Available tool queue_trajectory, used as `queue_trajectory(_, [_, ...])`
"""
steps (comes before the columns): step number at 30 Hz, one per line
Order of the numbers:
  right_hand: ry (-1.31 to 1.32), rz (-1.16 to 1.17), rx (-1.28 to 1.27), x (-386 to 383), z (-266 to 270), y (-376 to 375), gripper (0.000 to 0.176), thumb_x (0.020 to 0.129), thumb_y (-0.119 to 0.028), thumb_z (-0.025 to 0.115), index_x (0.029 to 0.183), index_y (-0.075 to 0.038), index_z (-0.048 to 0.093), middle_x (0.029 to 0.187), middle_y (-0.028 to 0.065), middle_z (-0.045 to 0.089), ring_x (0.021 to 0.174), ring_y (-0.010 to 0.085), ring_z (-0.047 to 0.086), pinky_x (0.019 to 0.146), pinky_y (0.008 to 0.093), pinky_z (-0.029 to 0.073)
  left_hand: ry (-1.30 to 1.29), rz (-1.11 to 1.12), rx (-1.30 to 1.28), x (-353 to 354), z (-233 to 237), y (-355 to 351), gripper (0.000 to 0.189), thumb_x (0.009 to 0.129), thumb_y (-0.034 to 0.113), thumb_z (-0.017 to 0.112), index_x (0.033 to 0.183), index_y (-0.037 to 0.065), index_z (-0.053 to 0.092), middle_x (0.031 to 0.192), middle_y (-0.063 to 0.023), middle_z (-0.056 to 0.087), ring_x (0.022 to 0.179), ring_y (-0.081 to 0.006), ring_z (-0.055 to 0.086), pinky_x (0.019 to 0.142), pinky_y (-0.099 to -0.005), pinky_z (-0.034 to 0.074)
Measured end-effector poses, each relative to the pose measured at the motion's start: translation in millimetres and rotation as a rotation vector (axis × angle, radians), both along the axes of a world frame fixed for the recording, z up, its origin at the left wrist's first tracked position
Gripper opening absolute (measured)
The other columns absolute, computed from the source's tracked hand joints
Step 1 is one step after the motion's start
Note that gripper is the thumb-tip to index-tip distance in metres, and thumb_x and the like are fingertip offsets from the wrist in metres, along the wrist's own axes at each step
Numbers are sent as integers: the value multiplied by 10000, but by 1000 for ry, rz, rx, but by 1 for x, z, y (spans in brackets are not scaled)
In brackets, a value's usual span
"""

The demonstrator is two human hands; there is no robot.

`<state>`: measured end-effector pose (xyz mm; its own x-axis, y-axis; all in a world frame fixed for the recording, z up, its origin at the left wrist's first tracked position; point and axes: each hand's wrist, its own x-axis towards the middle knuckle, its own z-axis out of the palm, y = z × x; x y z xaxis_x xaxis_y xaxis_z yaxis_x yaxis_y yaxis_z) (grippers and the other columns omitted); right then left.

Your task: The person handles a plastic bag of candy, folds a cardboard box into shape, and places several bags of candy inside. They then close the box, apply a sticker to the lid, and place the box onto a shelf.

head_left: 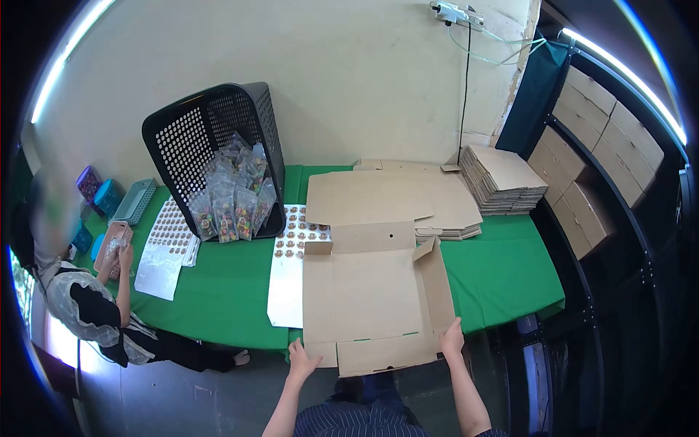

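Observation:
A partly folded brown cardboard box (371, 291) lies in front of me at the near edge of the green-covered table. Its right side panel stands up, while the left side and the near flap lie mostly flat. My left hand (302, 358) grips the near left corner flap, thumb and fingers around its edge. At the near right corner, my right hand (452, 339) is closed on the raised side panel. Under the box's left edge, a white sheet with round brown stickers (285, 291) shows in part.
Behind the box lie flat cardboard blanks (364, 193), with a taller stack (506, 182) at right. A black basket (273, 138) on its side holds filled clear bags (237, 197). At left, a co-worker (95, 306) handles something beside sticker sheets (156, 273). Boxes (582, 211) fill the right shelves.

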<state>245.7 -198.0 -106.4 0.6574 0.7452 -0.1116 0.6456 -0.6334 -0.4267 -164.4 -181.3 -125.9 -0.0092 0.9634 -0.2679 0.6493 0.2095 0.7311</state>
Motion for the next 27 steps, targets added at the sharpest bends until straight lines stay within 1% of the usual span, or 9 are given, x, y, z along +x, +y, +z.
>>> queue_trajectory(5, [344,93,176,-11,6,-8,825,609,-31,726,1234,-21,186,1115,227,498,1035,333,516,850,397,435,111,-94,-130,24,12,-19,1073,571,347,788,1345,26,118,1376,-277,91,1254,-418,197,1006,-469,269])
queue_trajectory(8, [333,138,219,-19,6,-14,938,609,-107,753,1284,4,112,1177,266,461,1101,368,475,919,390,402,169,-70,-116,27,9,-24,1150,531,404,805,1356,28,98,1392,-282,7,1270,-433,148,1013,-489,250])
queue_trajectory(11, [494,104,255,-15,-11,-22,852,693,-97,717,1295,-75,114,1109,211,514,885,285,608,700,348,510,173,-154,-78,19,12,-20,1187,511,419,812,1362,31,80,1396,-279,-15,1267,-434,143,1013,-488,248])
queue_trajectory(14, [1007,1,106,-18,40,-21,701,821,-184,612,1307,-111,111,1101,222,527,760,274,645,598,310,524,165,-189,-90,15,16,-17,1196,499,428,815,1365,27,95,1396,-284,-24,1259,-430,165,1014,-486,243])
queue_trajectory(17, [1321,3,145,-8,44,-24,534,904,-235,479,1288,-120,126,1095,238,536,739,292,651,574,301,525,180,-156,-23,14,24,-14,1066,555,377,799,1341,14,177,1373,-273,80,1232,-409,227,1011,-479,246])
queue_trajectory(20, [1222,63,153,-10,33,-26,482,906,-258,467,1249,-109,164,1122,261,519,769,306,649,599,307,526,-136,75,210,1,-16,-9,831,676,254,738,1301,3,250,1297,-222,226,1160,-354,354,947,-469,348])
queue_trajectory(21, [1234,30,158,-15,31,-26,473,907,-266,459,1241,-105,167,1120,261,520,762,304,649,591,301,523,-571,300,-7,14,23,-7,567,785,110,624,1236,11,295,1202,-156,314,1072,-263,446,840,-383,458])
queue_trajectory(24, [1283,-33,167,-32,24,-25,455,906,-284,437,1225,-95,173,1111,258,524,742,297,651,568,284,511,-1039,434,-120,29,52,-3,441,835,76,557,1198,36,310,1220,-130,306,1031,-220,470,778,-322,483])
queue_trajectory(27, [1315,-36,167,-42,16,-25,464,895,-291,423,1229,-88,172,1097,238,537,709,278,651,530,256,473,-919,379,-105,38,20,0,393,833,95,579,1139,73,334,1148,-100,368,994,-191,489,793,-333,475])
